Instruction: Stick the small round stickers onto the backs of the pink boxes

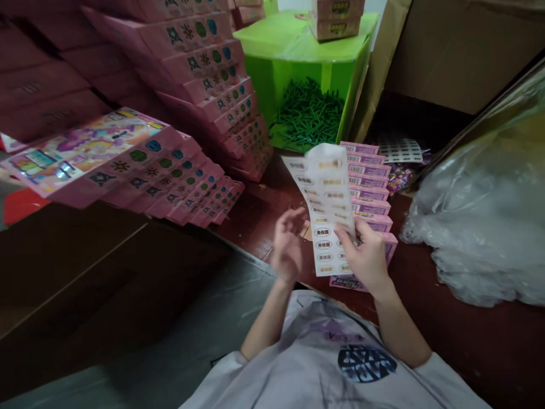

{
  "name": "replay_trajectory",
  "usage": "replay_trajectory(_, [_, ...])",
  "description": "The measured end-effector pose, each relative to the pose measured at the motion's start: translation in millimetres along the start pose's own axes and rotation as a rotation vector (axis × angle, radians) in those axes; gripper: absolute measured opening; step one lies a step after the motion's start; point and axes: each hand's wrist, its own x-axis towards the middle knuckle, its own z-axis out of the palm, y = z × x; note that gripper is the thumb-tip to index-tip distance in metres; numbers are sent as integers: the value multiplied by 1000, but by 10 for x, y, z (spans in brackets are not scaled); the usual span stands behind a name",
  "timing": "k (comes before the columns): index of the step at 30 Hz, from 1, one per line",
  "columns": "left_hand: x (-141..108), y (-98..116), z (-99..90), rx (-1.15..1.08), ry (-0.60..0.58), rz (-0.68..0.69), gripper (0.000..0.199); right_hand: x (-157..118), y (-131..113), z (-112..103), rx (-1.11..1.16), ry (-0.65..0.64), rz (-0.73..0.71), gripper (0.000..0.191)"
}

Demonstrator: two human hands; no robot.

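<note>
Many grn sticks in bin — sheet in R fingers

A dark red tabletop stands above a grey floor, brown cardboard behind.

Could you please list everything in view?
Label sheet: one, white, centre
Small boxes: several, purple, beside sheet
Large boxes: many, pink, left
Bin: one, green, back
Sticks: many, green, inside bin
Medium boxes: two, pink, atop bin
Patterned sheet: one, white, near pieces
Tiny pieces: many, multicoloured, back right
Plastic bags: several, clear, right
Cardboard: several, brown, sides
Table: one, maroon, underneath
Shirt: one, pale, bottom
Left hand: one, beside sheet
Right hand: one, gripping sheet
</note>
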Motion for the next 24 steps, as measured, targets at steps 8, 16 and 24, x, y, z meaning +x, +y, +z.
replay_trajectory(8, [251, 697, -388, 65, 108, 299, 82, 80, 68, -379, -26, -606, 58, 11])
replay_trajectory(16, [244, 444, -558, 187, 335, 80, 33, -75, 323, -584, 165, -200, 407, 24])
replay_trajectory(24, [323, 379, -665, 574, 405, 599, 17, -107, 401, -478, 373, -66, 422, 22])
